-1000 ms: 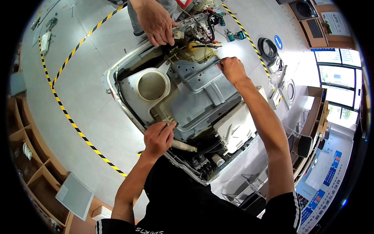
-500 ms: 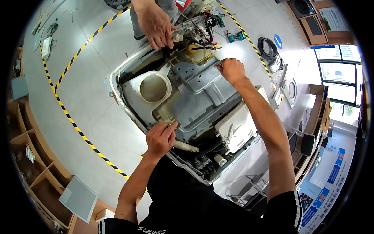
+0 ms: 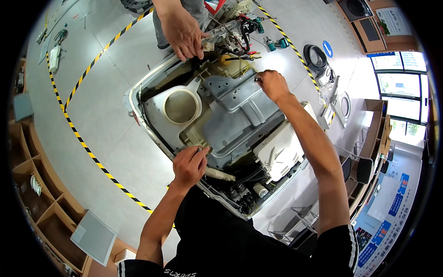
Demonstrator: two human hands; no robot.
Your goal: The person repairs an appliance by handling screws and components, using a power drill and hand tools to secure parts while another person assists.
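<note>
An opened washing machine body [image 3: 146, 123] lies before me, with a grey formed metal plate [image 3: 240, 108] across its inside. At the plate's near left corner my left hand [image 3: 188, 166] is closed, a small shiny metal bit showing at its fingertips. My right hand [image 3: 273, 85] pinches at the plate's far right edge; a small metallic piece shows there, but its kind is unclear. Left of the plate lies a grey panel with a round, pale-rimmed opening [image 3: 182, 106]. Another person's hand [image 3: 183, 34] reaches over the far edge, beside a small pale connector [image 3: 208, 47].
A white plastic housing [image 3: 279, 154] sits at the machine's right side. Beyond the far edge are tangled wires [image 3: 240, 39] and a green power drill [image 3: 277, 44]. Striped tape [image 3: 85, 145] marks the floor; wooden shelves [image 3: 60, 226] stand at the left, and a black chair [image 3: 362, 168] at the right.
The machine and the other person's hand sit slightly lower in the picture. Both my hands stay closed at nearly the same spots.
</note>
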